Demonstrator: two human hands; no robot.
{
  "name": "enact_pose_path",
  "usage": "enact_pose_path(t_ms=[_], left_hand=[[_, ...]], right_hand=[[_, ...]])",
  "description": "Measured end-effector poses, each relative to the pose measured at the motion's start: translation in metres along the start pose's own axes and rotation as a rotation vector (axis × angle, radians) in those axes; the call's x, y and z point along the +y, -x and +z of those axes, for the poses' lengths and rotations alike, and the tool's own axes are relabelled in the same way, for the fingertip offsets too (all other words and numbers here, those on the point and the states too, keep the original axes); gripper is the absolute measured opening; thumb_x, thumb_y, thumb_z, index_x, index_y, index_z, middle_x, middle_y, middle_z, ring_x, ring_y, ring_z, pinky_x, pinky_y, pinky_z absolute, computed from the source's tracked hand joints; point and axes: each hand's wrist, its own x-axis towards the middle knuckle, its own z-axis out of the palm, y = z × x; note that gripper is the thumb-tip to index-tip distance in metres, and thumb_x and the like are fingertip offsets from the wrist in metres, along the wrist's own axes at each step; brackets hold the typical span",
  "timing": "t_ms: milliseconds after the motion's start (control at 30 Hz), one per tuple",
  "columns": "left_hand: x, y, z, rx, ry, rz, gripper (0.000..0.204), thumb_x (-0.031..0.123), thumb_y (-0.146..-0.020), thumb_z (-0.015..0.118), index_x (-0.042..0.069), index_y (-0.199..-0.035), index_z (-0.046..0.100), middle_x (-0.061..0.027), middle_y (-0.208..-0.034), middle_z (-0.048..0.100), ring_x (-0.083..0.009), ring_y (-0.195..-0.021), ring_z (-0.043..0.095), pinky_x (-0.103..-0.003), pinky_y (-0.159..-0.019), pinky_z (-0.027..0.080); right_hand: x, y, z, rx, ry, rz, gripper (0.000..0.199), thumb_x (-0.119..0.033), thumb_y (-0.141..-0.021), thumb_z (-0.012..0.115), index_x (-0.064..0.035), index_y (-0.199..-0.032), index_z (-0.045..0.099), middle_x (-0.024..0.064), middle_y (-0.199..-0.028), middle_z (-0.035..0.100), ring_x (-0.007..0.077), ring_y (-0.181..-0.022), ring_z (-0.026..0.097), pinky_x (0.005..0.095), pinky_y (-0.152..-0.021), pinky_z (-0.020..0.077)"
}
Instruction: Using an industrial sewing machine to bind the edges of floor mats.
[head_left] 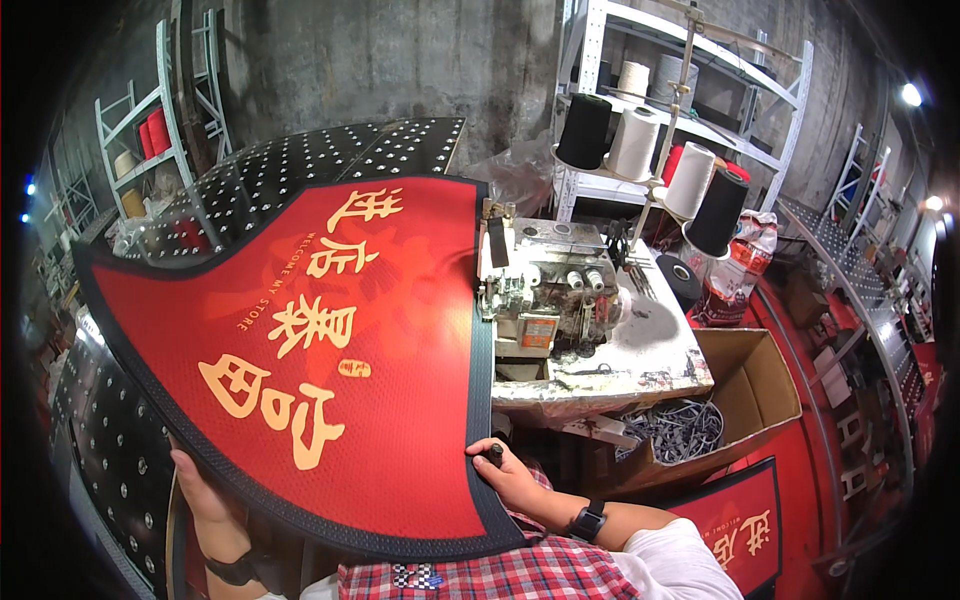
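A large red floor mat (420,370) with a black border and pale yellow lettering spreads in front of me, bowed by the lens. Its right edge lies along the head of an overlock sewing machine (560,285), by the presser area. My left hand (212,500) holds the mat's lower left border from beneath; the thumb shows and the other fingers are mostly hidden. At the near right corner my right hand (515,482) is closed on the border. A short black cylindrical thing (495,454) sticks up from its fingers; its kind cannot be made out.
Thread cones (632,142) in black and white stand above the machine table (660,345). A cardboard box (765,385) with dark trimmings (675,430) sits to its right. Another red mat (745,530) lies lower right. Black studded tabletops (330,150) stretch behind and left.
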Motion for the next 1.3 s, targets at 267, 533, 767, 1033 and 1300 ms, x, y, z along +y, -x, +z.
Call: enact_pose_path(t_ms=[267, 533, 767, 1033, 1300], left_hand=[[-0.012, -0.038, -0.039, 0.142, 0.003, -0.21, 0.043, 0.028, -0.085, 0.045, -0.004, -0.114, 0.041, -0.0112, -0.114, 0.049, -0.0207, -0.105, 0.046, -0.033, -0.091, 0.034], [-0.072, -0.084, -0.078, 0.209, -0.045, -0.347, 0.033, 0.014, -0.08, 0.05, -0.003, -0.109, 0.045, -0.0133, -0.103, 0.055, -0.0237, -0.092, 0.055, -0.036, -0.079, 0.045], [-0.113, -0.124, -0.08, 0.201, -0.195, -0.363, 0.036, 0.009, -0.08, 0.05, -0.002, -0.113, 0.042, -0.0112, -0.11, 0.051, -0.0223, -0.095, 0.052, -0.034, -0.084, 0.04], [-0.159, -0.175, -0.071, 0.197, -0.602, -0.325, 0.035, 0.014, -0.082, 0.05, -0.006, -0.111, 0.044, -0.0115, -0.109, 0.051, -0.0203, -0.097, 0.049, -0.031, -0.084, 0.036], [-0.165, -0.208, -0.024, 0.226, -0.73, -0.41, 0.033, 0.018, -0.084, 0.048, -0.008, -0.104, 0.046, -0.0134, -0.098, 0.055, -0.0215, -0.084, 0.054, -0.035, -0.069, 0.046]], right_hand=[[-0.002, -0.002, 0.003, 0.016, 0.05, -0.012, 0.01, -0.008, -0.086, 0.044, -0.007, -0.096, 0.046, -0.0049, -0.077, 0.04, 0.0019, -0.066, 0.034, 0.0154, -0.06, 0.0319], [-0.007, -0.016, -0.002, 0.035, 0.082, -0.05, 0.009, -0.009, -0.086, 0.045, -0.0071, -0.095, 0.047, -0.0038, -0.078, 0.043, 0.0027, -0.068, 0.038, 0.0163, -0.062, 0.0336], [-0.021, -0.024, -0.011, 0.114, -0.031, 0.096, 0.01, -0.012, -0.086, 0.046, -0.008, -0.095, 0.046, 0.0007, -0.071, 0.049, 0.0059, -0.057, 0.044, 0.0186, -0.05, 0.0377], [-0.017, -0.031, -0.031, 0.393, -0.033, -0.104, 0.01, -0.007, -0.085, 0.047, -0.0077, -0.093, 0.042, 0.0029, -0.067, 0.049, 0.0071, -0.051, 0.044, 0.0188, -0.047, 0.038], [-0.007, -0.028, -0.046, 0.545, -0.036, -0.076, 0.012, -0.012, -0.084, 0.05, -0.0088, -0.092, 0.042, 0.0013, -0.065, 0.047, 0.0062, -0.049, 0.043, 0.0187, -0.044, 0.0367]])
